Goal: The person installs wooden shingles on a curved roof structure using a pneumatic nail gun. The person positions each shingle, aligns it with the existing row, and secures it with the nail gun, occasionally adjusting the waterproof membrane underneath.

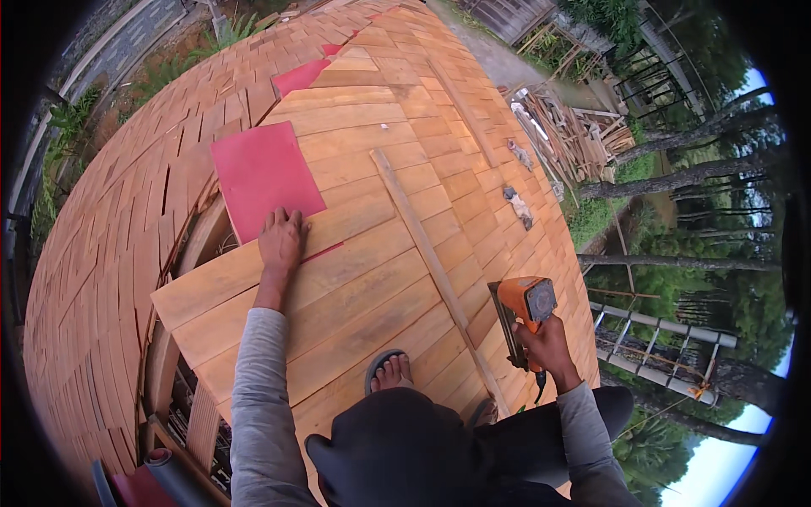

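Observation:
My left hand [281, 243] rests at the lower edge of a square red sheet [263, 173], its fingers lying slightly apart over that edge. Under the hand runs a long tan wooden shingle [228, 275], its left end jutting past the roof's ridge. A narrow red strip [323, 251] shows between shingles just right of my wrist. On the right, my right hand [547, 346] is wrapped around the grip of an orange nail gun [525, 300], held over the shingles. A cord or hose leaves its handle. Whether a finger is on the trigger is hidden.
A long wooden batten [427, 253] crosses the shingled slope, with another batten [463, 110] farther up. Left of the ridge is an open gap [182, 393] with beams. Dark and red rolls [173, 473] lie lower left. A ladder [659, 346] stands beyond the right edge.

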### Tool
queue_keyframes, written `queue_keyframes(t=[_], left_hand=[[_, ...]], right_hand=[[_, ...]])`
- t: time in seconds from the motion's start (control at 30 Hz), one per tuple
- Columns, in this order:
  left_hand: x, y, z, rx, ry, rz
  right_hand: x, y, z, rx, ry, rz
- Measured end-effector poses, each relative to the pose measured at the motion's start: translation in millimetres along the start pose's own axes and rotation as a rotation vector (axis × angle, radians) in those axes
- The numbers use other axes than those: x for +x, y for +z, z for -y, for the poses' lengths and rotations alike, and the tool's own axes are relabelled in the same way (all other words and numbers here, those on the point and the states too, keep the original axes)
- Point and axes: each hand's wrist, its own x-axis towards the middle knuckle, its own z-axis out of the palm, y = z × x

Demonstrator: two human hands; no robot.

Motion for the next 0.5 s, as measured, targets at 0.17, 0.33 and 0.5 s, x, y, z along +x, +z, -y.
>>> queue_keyframes(t=[0.17,0.33,0.5], left_hand=[[-7.3,9.1,-16.6,0.049,-0.051,-0.029],[-6.6,8.8,-27.3,0.027,-0.108,-0.027],[-9.9,6.6,-27.9,0.071,-0.082,-0.108]], right_hand=[[-0.9,13.9,21.7,-0.020,-0.038,0.020],[3.7,29.2,50.1,-0.034,0.008,0.097],[27.8,54.9,72.9,-0.035,-0.185,0.091]])
